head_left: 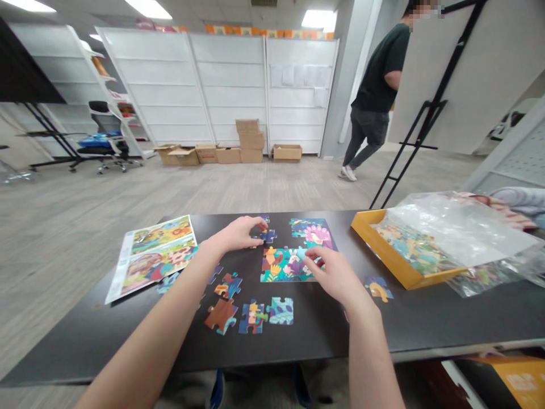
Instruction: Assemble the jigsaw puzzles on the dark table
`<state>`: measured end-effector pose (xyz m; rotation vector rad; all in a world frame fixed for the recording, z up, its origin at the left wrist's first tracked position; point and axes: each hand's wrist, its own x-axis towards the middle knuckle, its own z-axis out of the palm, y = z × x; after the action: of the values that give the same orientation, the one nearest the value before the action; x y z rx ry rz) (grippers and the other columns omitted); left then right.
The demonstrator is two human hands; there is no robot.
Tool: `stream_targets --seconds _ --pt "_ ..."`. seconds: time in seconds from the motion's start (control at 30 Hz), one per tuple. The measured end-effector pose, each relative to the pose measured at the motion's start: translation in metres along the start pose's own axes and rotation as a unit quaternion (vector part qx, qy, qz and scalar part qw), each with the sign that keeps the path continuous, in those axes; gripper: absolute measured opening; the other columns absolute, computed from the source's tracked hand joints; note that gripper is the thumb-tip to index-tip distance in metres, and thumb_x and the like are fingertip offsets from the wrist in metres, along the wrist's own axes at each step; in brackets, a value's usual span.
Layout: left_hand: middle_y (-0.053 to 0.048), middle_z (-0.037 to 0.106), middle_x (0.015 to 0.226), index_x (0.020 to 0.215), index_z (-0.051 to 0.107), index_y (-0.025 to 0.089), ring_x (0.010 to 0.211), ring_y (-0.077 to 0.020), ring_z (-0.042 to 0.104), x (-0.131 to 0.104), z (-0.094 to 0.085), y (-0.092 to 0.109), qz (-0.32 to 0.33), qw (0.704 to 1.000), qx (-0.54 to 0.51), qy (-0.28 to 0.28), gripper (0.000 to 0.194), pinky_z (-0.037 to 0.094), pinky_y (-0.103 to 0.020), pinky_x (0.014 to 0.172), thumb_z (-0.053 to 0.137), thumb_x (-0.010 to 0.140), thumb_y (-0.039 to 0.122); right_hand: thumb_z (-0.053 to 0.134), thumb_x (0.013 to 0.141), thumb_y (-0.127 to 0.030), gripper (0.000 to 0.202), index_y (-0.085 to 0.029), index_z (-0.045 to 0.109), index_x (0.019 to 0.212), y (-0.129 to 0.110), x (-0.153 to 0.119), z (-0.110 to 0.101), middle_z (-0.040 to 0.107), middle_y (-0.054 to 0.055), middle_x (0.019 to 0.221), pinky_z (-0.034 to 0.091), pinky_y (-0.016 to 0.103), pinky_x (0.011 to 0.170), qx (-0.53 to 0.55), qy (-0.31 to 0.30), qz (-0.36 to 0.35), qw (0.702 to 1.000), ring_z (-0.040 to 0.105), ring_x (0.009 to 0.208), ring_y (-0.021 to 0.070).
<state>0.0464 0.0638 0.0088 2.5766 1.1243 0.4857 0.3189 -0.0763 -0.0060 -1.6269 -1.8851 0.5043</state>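
Your left hand point(242, 234) curves half-open beside a dark-blue jigsaw piece point(269, 235); whether it grips anything, I cannot tell. Your right hand point(334, 272) holds nothing, fingers slightly parted, fingertips at the rabbit jigsaw section point(293, 264) to its left. Loose pieces point(253, 316) lie nearer you.
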Motion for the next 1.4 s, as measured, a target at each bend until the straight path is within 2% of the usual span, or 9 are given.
stream_targets --seconds 0.1,0.27,0.43,0.63,0.83,0.97,1.13,1.4 --pt "-0.005 0.074 0.113 0.11 0.066 0.024 0.106 -0.0225 0.068 -0.014 0.005 0.003 -0.005 1.0 -0.018 -0.006 0.032 0.05 -0.034 0.097 0.072 0.078 0.03 0.054 0.092 -0.032 0.02 -0.021 0.07 0.098 -0.002 -0.002 0.0 0.075 0.007 0.092 0.05 0.032 0.075 -0.002 -0.001 0.001 1.0 0.068 0.08 0.0216" --pt "-0.007 0.074 0.114 0.112 0.067 0.023 0.109 -0.0248 0.067 -0.019 0.016 0.0 -0.028 0.999 -0.005 -0.015 0.031 0.05 -0.035 0.096 0.07 0.082 0.03 0.054 0.093 -0.035 0.021 -0.021 0.07 0.097 -0.004 -0.002 0.001 0.075 0.006 0.091 0.05 0.033 0.075 -0.011 -0.012 0.007 1.0 0.068 0.08 0.0218" --pt "-0.008 0.067 0.132 0.126 0.063 0.023 0.123 -0.0268 0.06 -0.028 0.01 -0.01 -0.028 0.999 -0.012 -0.018 0.045 0.045 -0.037 0.106 0.071 0.082 0.031 0.052 0.093 -0.031 0.021 -0.021 0.07 0.095 -0.005 -0.003 0.002 0.075 0.007 0.092 0.049 0.032 0.074 -0.022 -0.017 -0.001 1.0 0.069 0.081 0.0214" --pt "-0.008 0.072 0.123 0.12 0.066 0.021 0.112 -0.025 0.066 -0.032 0.004 -0.014 -0.032 0.998 0.003 -0.05 0.034 0.047 -0.037 0.101 0.065 0.086 0.025 0.052 0.093 -0.033 0.023 -0.019 0.071 0.096 -0.002 -0.003 0.003 0.075 0.007 0.09 0.049 0.033 0.073 -0.023 -0.025 0.002 0.999 0.069 0.082 0.0224" --pt "-0.007 0.071 0.126 0.12 0.067 0.023 0.115 -0.025 0.064 -0.032 0.011 -0.014 -0.005 0.999 0.017 -0.032 0.031 0.047 -0.038 0.102 0.063 0.09 0.031 0.052 0.093 -0.034 0.025 -0.019 0.071 0.098 -0.001 -0.002 0.003 0.075 0.008 0.09 0.049 0.034 0.073 -0.021 -0.029 0.006 0.999 0.068 0.08 0.0227" --pt "-0.006 0.072 0.121 0.113 0.071 0.023 0.113 -0.0238 0.065 -0.031 0.017 -0.007 0.018 0.999 0.028 -0.024 0.026 0.048 -0.036 0.102 0.063 0.091 0.033 0.052 0.093 -0.034 0.024 -0.019 0.07 0.097 -0.003 -0.003 0.003 0.075 0.008 0.091 0.049 0.034 0.074 -0.02 -0.038 0.013 0.999 0.068 0.082 0.023" --pt "-0.007 0.073 0.117 0.108 0.073 0.021 0.108 -0.024 0.066 -0.027 0.027 -0.002 -0.003 0.997 0.072 0.009 0.021 0.051 -0.036 0.098 0.059 0.093 0.026 0.052 0.092 -0.033 0.023 -0.02 0.07 0.096 -0.007 -0.004 0.003 0.075 0.007 0.092 0.049 0.034 0.074 -0.024 -0.041 0.019 0.999 0.069 0.084 0.0233" --pt "-0.005 0.074 0.119 0.108 0.075 0.023 0.109 -0.0241 0.065 -0.021 0.046 -0.004 -0.027 0.991 0.099 0.084 0.023 0.052 -0.037 0.098 0.056 0.098 0.032 0.052 0.092 -0.031 0.02 -0.02 0.069 0.096 -0.006 -0.004 0.005 0.075 0.007 0.092 0.05 0.032 0.075 -0.021 -0.043 0.007 0.999 0.07 0.085 0.0226"
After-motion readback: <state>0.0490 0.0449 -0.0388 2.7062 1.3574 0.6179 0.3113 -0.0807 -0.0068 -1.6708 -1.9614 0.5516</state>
